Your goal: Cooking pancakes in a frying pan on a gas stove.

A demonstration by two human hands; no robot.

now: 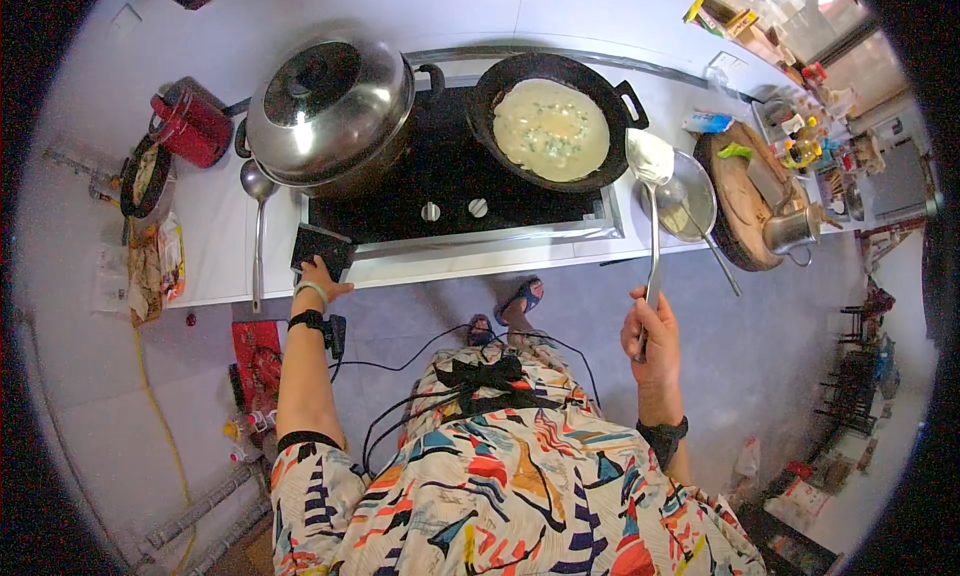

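Note:
My right hand (654, 328) grips the handle of a metal spatula (653, 223), whose blade is coated with pale batter. That blade is raised between a black wok (491, 145) and a metal bowl (701, 178). A round, pale pancake with green flecks (555, 130) lies in the wok on the black cooktop (397, 208). Batter and a long-handled utensil (720, 261) are in the bowl. My left hand (321, 280), fingers apart, rests against a small black square object (319, 247) at the counter's front edge.
A large lidded steel pot (375, 96) stands on the left burner, a steel ladle (259, 223) lying beside it. Further left are a red canister (199, 122) and a small black pan (150, 175). Right of the bowl, a wooden chopping board (731, 201) carries a cleaver (765, 182) and metal cup (793, 229).

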